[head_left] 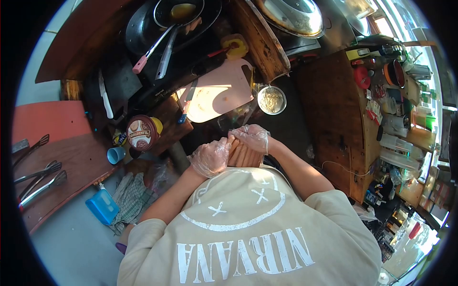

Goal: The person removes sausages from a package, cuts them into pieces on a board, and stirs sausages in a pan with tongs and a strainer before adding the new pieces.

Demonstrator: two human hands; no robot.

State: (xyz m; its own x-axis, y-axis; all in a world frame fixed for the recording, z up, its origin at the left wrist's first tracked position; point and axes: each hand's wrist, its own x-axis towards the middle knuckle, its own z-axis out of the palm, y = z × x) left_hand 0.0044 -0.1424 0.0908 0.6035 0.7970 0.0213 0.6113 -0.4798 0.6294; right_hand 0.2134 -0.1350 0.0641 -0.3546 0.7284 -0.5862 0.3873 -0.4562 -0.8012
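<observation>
Both my hands wear clear plastic gloves and meet close in front of my shirt. My left hand (210, 157) is closed, its fingertips pinching at a slim light-brown stick-shaped piece of food (232, 143). From the other side my right hand (252, 137) curls its fingers over the same spot. Beneath them lie several long brown sausage-like sticks (245, 156) side by side, partly hidden by my hands and shirt. Just beyond are a pink cutting board (219, 102), a knife (189, 101) with a blue handle, and a metal bowl (272, 100) of pale crumbly bits.
A Goldenfil tub (142, 133) and a blue cup (116, 155) stand at left. A white-handled knife (105, 95) lies farther back. Pans (167, 45) sit on the stove, with a lidded pan (293, 16) beside. A wooden cabinet (334, 119) stands right.
</observation>
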